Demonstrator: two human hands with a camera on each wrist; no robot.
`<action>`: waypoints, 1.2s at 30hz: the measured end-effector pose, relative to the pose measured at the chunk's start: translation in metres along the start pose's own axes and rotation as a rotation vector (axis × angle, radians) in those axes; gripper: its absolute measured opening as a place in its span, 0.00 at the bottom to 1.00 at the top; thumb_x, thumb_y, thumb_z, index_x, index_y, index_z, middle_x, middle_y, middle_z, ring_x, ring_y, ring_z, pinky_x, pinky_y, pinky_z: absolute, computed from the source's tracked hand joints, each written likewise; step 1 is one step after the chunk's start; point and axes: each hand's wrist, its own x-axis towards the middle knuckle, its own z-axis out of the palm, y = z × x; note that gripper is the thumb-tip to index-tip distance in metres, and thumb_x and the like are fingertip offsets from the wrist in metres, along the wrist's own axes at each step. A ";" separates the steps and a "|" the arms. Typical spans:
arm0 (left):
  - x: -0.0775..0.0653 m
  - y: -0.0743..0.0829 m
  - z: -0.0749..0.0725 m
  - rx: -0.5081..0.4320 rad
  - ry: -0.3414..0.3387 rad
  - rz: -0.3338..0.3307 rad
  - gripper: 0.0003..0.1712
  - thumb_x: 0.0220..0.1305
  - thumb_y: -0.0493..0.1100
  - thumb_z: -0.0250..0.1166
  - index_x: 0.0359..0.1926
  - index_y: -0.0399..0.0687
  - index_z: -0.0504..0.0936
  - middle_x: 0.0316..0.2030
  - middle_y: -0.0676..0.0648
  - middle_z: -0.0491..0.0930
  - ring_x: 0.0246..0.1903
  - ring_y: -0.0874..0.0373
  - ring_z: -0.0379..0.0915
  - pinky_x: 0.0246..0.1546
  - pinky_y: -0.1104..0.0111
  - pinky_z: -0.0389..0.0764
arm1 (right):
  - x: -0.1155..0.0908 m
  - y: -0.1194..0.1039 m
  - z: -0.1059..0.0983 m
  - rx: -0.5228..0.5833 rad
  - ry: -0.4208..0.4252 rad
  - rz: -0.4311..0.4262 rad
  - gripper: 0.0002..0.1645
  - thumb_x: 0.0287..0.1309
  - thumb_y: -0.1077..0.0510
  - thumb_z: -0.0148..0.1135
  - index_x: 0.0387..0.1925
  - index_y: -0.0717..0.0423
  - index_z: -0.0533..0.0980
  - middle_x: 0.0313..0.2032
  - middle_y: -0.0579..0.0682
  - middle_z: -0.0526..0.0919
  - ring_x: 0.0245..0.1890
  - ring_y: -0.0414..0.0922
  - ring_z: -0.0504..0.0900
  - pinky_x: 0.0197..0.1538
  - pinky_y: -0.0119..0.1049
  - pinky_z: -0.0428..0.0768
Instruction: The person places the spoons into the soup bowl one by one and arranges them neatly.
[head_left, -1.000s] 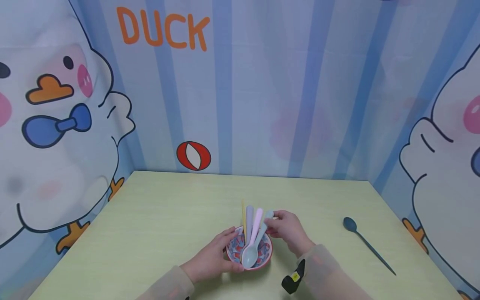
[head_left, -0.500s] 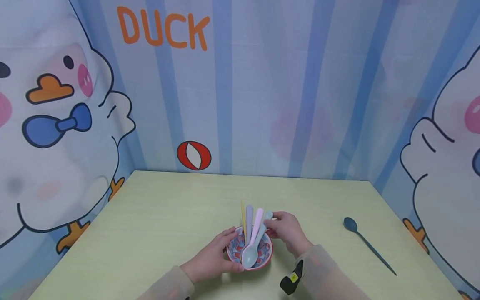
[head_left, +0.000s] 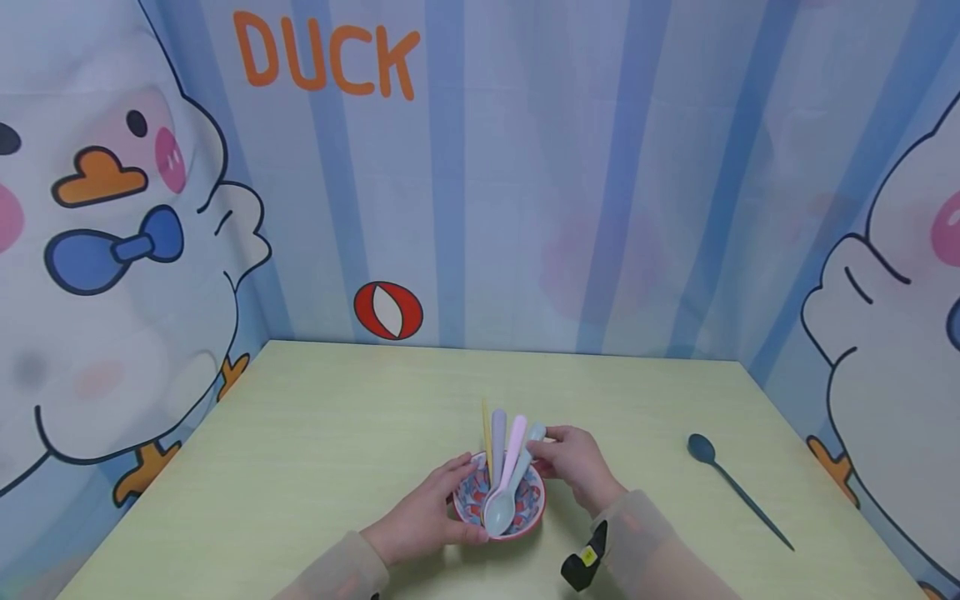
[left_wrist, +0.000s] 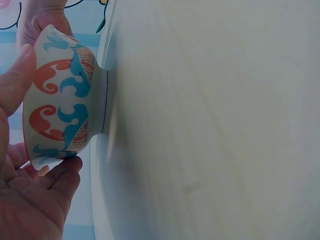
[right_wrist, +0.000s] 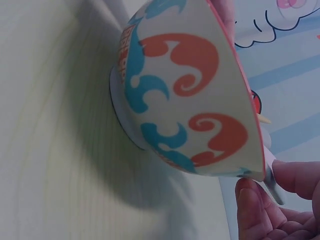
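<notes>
A patterned bowl [head_left: 534, 507] in red, blue and white stands on the table, seen from the side in the left wrist view [left_wrist: 62, 100]. My left hand [head_left: 423, 517] holds its left side, thumb near the front rim and fingers farther back. Over the right rim, my right hand [head_left: 581, 467] pinches the handle of a pale blue spoon [head_left: 499, 512], whose head lies inside the bowl. Beside it lean a pink-handled utensil [head_left: 514, 446], a lavender-handled one [head_left: 498, 442] and something thin and yellow [head_left: 487, 433]; their lower ends are mostly hidden.
A dark teal long-handled spoon [head_left: 738, 487] lies on the pale table [head_left: 360, 417] to the right. Behind the table hangs a blue striped backdrop [head_left: 510, 183] with cartoon ducks. A black wrist device [head_left: 583, 567] sits by my right sleeve.
Almost nothing differs. My right hand has shifted very slightly down, still pinching the pale blue spoon, while the left hand and the bowl stay in place.
</notes>
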 end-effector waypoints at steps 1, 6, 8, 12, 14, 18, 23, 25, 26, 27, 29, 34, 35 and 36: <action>0.000 0.000 0.000 0.001 0.000 -0.001 0.55 0.48 0.57 0.76 0.71 0.41 0.60 0.73 0.45 0.52 0.70 0.42 0.49 0.65 0.46 0.58 | 0.000 0.001 0.000 0.001 -0.001 0.000 0.28 0.61 0.60 0.63 0.59 0.71 0.70 0.33 0.54 0.85 0.27 0.44 0.83 0.37 0.38 0.84; 0.000 0.001 0.000 0.006 0.002 0.000 0.56 0.47 0.58 0.76 0.71 0.41 0.60 0.73 0.45 0.52 0.70 0.42 0.49 0.65 0.46 0.58 | -0.002 0.002 -0.004 -0.022 0.005 -0.005 0.31 0.60 0.58 0.65 0.60 0.70 0.69 0.35 0.55 0.84 0.29 0.44 0.83 0.38 0.39 0.84; 0.000 0.001 0.000 0.009 0.002 0.000 0.56 0.47 0.58 0.76 0.71 0.40 0.60 0.73 0.45 0.52 0.70 0.42 0.49 0.65 0.46 0.58 | -0.004 0.002 -0.007 -0.032 0.009 -0.014 0.31 0.60 0.58 0.65 0.60 0.71 0.69 0.36 0.56 0.84 0.29 0.45 0.83 0.38 0.39 0.84; 0.000 0.001 0.000 0.017 0.003 0.004 0.56 0.47 0.58 0.76 0.71 0.40 0.60 0.73 0.45 0.52 0.70 0.42 0.49 0.65 0.46 0.59 | -0.005 0.004 -0.014 -0.020 0.024 -0.032 0.31 0.59 0.60 0.65 0.60 0.73 0.68 0.37 0.59 0.84 0.30 0.46 0.83 0.38 0.40 0.84; 0.000 0.001 0.000 0.019 0.005 0.006 0.56 0.47 0.58 0.76 0.71 0.40 0.60 0.73 0.44 0.53 0.70 0.43 0.49 0.65 0.46 0.59 | -0.006 0.005 -0.019 -0.020 0.034 -0.030 0.31 0.59 0.59 0.65 0.60 0.72 0.68 0.38 0.60 0.84 0.31 0.47 0.84 0.38 0.39 0.84; 0.000 0.001 0.000 0.012 0.004 0.006 0.56 0.47 0.58 0.76 0.71 0.40 0.60 0.73 0.44 0.53 0.70 0.42 0.49 0.65 0.46 0.59 | -0.008 0.006 -0.029 -0.028 0.043 -0.017 0.32 0.60 0.59 0.64 0.61 0.71 0.67 0.41 0.62 0.83 0.33 0.49 0.84 0.38 0.39 0.83; 0.000 -0.001 0.000 -0.003 -0.001 0.003 0.56 0.47 0.58 0.76 0.71 0.40 0.60 0.73 0.44 0.53 0.70 0.42 0.49 0.65 0.46 0.58 | -0.011 0.008 -0.043 -0.054 0.058 0.003 0.32 0.61 0.59 0.63 0.62 0.71 0.67 0.43 0.63 0.83 0.33 0.47 0.84 0.39 0.38 0.83; 0.000 -0.001 0.001 -0.004 -0.002 0.001 0.56 0.47 0.58 0.76 0.71 0.40 0.60 0.73 0.45 0.53 0.70 0.43 0.49 0.65 0.47 0.58 | -0.013 0.009 -0.049 -0.064 0.064 0.007 0.31 0.62 0.59 0.63 0.62 0.71 0.66 0.43 0.63 0.83 0.34 0.48 0.84 0.39 0.39 0.83; 0.000 -0.002 0.001 -0.005 -0.002 -0.001 0.56 0.47 0.59 0.76 0.71 0.41 0.60 0.73 0.45 0.53 0.70 0.43 0.49 0.65 0.47 0.58 | -0.013 0.010 -0.052 -0.070 0.063 0.003 0.32 0.62 0.58 0.62 0.62 0.72 0.66 0.44 0.64 0.82 0.34 0.48 0.84 0.40 0.39 0.83; 0.000 -0.002 0.001 -0.007 -0.001 0.002 0.56 0.47 0.58 0.76 0.71 0.40 0.60 0.73 0.45 0.53 0.70 0.43 0.49 0.65 0.47 0.59 | -0.014 0.011 -0.056 -0.077 0.065 0.003 0.32 0.62 0.59 0.62 0.62 0.72 0.66 0.45 0.65 0.82 0.35 0.49 0.84 0.40 0.39 0.83; 0.001 -0.002 0.001 -0.008 0.001 -0.003 0.56 0.47 0.58 0.76 0.71 0.41 0.60 0.73 0.45 0.53 0.70 0.43 0.49 0.65 0.47 0.59 | -0.015 0.014 -0.063 -0.091 0.069 0.004 0.32 0.63 0.58 0.61 0.62 0.72 0.65 0.46 0.66 0.81 0.36 0.50 0.84 0.41 0.40 0.83; 0.001 -0.002 0.001 -0.009 0.001 -0.014 0.56 0.47 0.58 0.76 0.71 0.41 0.60 0.73 0.46 0.52 0.70 0.44 0.49 0.65 0.48 0.59 | -0.017 0.023 -0.082 -0.124 0.076 0.017 0.32 0.64 0.56 0.60 0.62 0.71 0.65 0.48 0.67 0.80 0.38 0.51 0.84 0.43 0.42 0.82; 0.001 -0.002 0.001 -0.008 0.000 -0.014 0.56 0.47 0.58 0.76 0.71 0.41 0.60 0.73 0.46 0.52 0.70 0.44 0.49 0.65 0.48 0.59 | -0.018 0.024 -0.086 -0.129 0.075 0.019 0.32 0.64 0.55 0.60 0.62 0.71 0.65 0.48 0.67 0.80 0.38 0.51 0.84 0.43 0.42 0.82; 0.001 -0.002 0.001 -0.007 -0.001 -0.015 0.56 0.47 0.58 0.76 0.71 0.41 0.60 0.73 0.46 0.52 0.70 0.45 0.49 0.65 0.48 0.59 | -0.018 0.026 -0.090 -0.133 0.078 0.024 0.32 0.64 0.55 0.60 0.63 0.71 0.65 0.48 0.66 0.80 0.39 0.51 0.83 0.44 0.42 0.82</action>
